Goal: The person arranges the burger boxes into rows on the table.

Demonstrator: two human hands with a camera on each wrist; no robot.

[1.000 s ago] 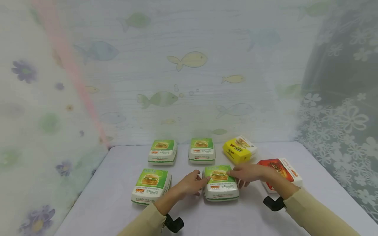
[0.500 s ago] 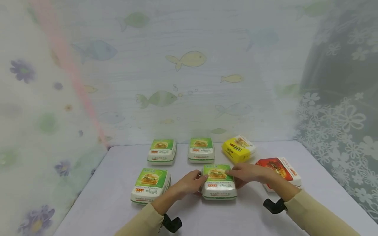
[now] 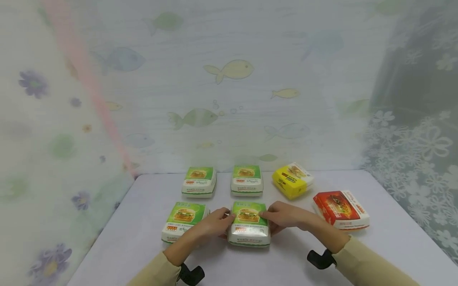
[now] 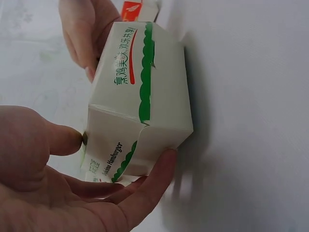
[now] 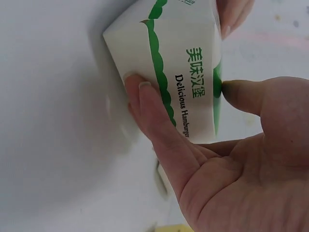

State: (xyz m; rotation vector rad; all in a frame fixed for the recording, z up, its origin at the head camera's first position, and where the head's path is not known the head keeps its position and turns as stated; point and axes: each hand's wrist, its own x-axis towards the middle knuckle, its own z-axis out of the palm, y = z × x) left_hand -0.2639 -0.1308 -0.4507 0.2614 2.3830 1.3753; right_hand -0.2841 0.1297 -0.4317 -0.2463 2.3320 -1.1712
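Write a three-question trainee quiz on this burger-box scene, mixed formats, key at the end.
1. True or false: both hands grip the same green burger box.
2. How many green boxes are on the table?
3. Multiple choice: the box nearest the right hand, apart from the one it holds, is A) the yellow box, B) the red box, C) a blue box.

Key: 1 true, with the left hand on the opposite side; 2 four; 3 B.
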